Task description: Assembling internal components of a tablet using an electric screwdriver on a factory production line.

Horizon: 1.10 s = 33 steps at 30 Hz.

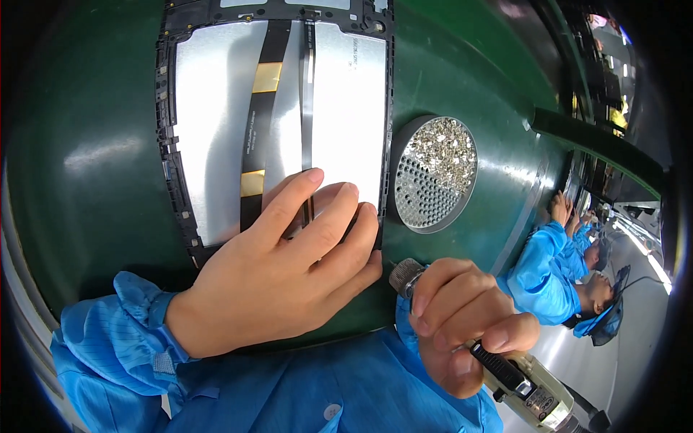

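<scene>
My left hand (289,267) lies over the lower part of an opened tablet-like device (354,115), fingers stretched out across its silver panel and a narrow dark strip. What is beneath the palm is hidden. The device has a black frame and a wide black flex cable (261,123) with gold patches. In my right hand (462,317) is an electric screwdriver (530,393), gripped by its pale body with a black lever. Its knurled metal nose (406,276) points left, just off the device's lower right corner, and the bit cannot be made out.
A round grey dish (426,198) with a perforated base stands right of the device, heaped with small metal screws (442,151). The green work surface (86,144) runs beneath everything. Farther right, a co-worker in a blue smock (545,270) sits beyond a dark green bar (599,141).
</scene>
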{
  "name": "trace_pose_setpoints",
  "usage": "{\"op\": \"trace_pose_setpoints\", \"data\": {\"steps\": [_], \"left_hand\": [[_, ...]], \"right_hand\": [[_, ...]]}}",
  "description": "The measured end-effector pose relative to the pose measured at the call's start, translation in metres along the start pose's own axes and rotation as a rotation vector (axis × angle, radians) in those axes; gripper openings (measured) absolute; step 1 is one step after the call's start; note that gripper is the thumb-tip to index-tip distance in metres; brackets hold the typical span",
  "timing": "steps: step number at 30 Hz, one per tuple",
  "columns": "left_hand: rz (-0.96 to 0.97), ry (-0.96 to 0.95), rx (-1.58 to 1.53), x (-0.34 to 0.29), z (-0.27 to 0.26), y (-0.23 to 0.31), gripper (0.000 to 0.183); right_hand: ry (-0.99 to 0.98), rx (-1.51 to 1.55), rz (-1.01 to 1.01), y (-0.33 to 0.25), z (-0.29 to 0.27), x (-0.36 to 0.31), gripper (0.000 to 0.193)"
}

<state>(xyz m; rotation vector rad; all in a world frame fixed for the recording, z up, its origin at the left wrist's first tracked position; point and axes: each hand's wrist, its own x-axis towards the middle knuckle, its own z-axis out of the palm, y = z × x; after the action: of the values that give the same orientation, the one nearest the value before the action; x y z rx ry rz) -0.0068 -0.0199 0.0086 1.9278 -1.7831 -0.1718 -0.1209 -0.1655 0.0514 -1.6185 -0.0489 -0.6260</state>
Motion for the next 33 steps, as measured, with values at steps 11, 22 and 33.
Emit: {"op": "trace_pose_setpoints", "data": {"steps": [11, 22, 33], "left_hand": [[-0.03, -0.005, 0.003, 0.001, 0.006, 0.004, 0.018], [-0.027, 0.013, -0.037, -0.004, 0.004, 0.002, 0.016], [0.021, 0.006, -0.043, -0.005, 0.0, -0.001, 0.017]], "right_hand": [[0.009, 0.028, -0.02, 0.005, -0.003, -0.002, 0.031], [-0.009, 0.003, 0.005, 0.001, 0.001, -0.001, 0.032], [0.004, 0.01, 0.011, -0.004, 0.0, -0.001, 0.031]]}}
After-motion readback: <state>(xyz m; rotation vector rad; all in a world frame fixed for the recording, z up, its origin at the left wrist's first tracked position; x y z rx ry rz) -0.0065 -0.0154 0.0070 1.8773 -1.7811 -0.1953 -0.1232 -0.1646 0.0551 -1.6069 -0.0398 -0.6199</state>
